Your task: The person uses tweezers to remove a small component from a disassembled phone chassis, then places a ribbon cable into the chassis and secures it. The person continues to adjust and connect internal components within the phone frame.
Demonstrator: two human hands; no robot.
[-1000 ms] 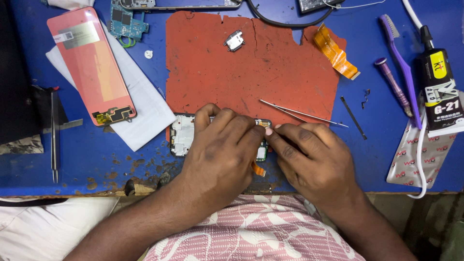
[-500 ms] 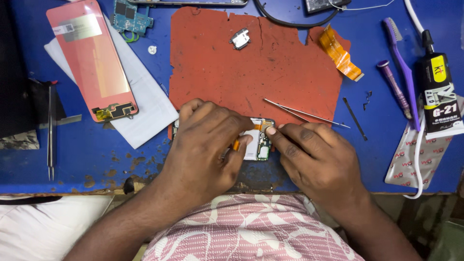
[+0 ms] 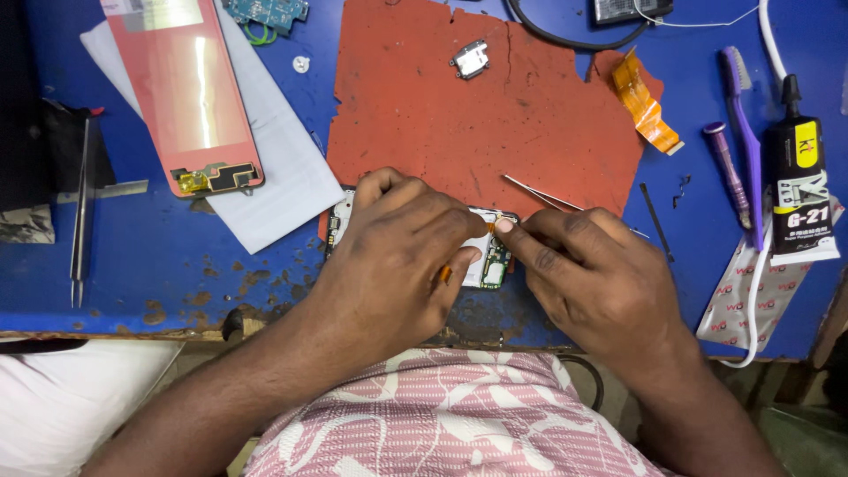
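An opened phone body (image 3: 488, 258) with its green circuit board showing lies at the near edge of a worn red mat (image 3: 459, 115). My left hand (image 3: 389, 256) covers most of it and grips it. My right hand (image 3: 592, 274) presses a fingertip on the phone's upper right corner, next to an orange flex strip. A pair of thin metal tweezers (image 3: 539, 193) lies on the mat just behind my right hand, untouched.
A pink phone screen panel (image 3: 185, 88) rests on white paper (image 3: 283, 177) at the left. Another pair of tweezers (image 3: 79, 212) lies far left. An orange flex cable (image 3: 645, 106), purple toothbrush (image 3: 742, 124), purple tool (image 3: 726, 168) and black glue tube (image 3: 802, 185) sit right. A small metal part (image 3: 470, 60) lies on the mat.
My left hand has slid right over the phone body and my right fingertip has come onto its upper right corner. The view has shifted slightly downward.
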